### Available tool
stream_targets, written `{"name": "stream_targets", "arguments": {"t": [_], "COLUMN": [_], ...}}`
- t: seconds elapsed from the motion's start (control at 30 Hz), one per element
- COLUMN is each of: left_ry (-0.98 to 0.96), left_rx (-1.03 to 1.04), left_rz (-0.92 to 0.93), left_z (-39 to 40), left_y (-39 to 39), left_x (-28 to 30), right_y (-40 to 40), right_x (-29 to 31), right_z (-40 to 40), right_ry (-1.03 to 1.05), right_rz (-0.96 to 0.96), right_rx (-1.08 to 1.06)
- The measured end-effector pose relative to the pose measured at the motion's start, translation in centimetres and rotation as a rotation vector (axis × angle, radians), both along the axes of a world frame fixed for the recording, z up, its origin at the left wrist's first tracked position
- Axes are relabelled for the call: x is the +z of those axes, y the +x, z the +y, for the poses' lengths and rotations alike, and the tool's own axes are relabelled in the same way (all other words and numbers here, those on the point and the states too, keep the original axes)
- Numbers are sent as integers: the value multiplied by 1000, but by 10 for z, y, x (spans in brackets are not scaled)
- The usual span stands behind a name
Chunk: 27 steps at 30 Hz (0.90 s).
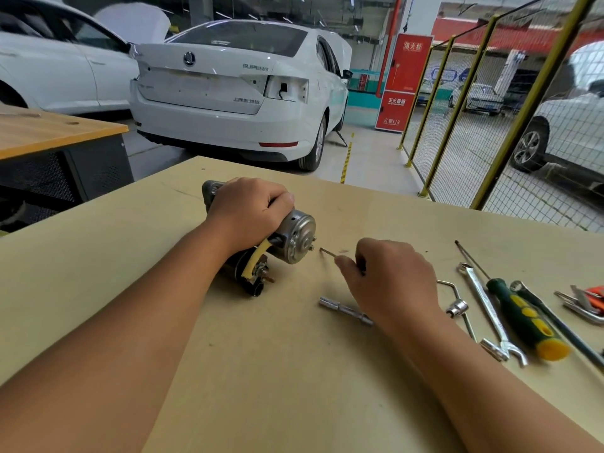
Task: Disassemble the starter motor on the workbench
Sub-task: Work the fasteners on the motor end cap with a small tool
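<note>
The starter motor (295, 235) lies on its side on the pale workbench (163, 240), its round silver end cap facing right. A yellow cable (253, 261) curls at its near side. My left hand (248, 210) grips the motor body from above. My right hand (389, 276) is closed around a thin dark tool (327, 252), its tip pointing left toward the end cap, a short gap away from it. The tool's handle is hidden in my fist.
A socket extension bar (345, 311) lies just below my right hand. To the right lie a bent socket wrench (457, 307), a combination spanner (490, 312), a green-yellow screwdriver (523, 318), another long tool (562, 325) and orange-handled pliers (588, 302). White cars stand beyond the bench.
</note>
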<state>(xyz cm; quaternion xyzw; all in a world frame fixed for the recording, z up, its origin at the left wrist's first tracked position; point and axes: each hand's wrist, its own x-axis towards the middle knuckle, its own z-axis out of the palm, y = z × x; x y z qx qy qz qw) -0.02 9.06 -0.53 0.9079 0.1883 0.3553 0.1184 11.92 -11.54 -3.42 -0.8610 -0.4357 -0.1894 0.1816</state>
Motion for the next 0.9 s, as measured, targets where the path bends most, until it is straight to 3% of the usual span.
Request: {"name": "stream_targets", "arguments": {"t": [0.2,0.5,0.9], "left_ry": [11,-96,-122], "left_rx": [-74,-138,-205], "left_rz": [33,-95,-186], "left_z": [-9,-9,-7], "left_y": [3,-3,-4], "left_x": [2,2,-1], "right_y": [-1,-18,-27], "right_x": [-3,0,3], "right_z": [-1,12,26], "right_ry": [-119,156,83], "right_rz": [70,108,281], "right_rx": [31,164,75]}}
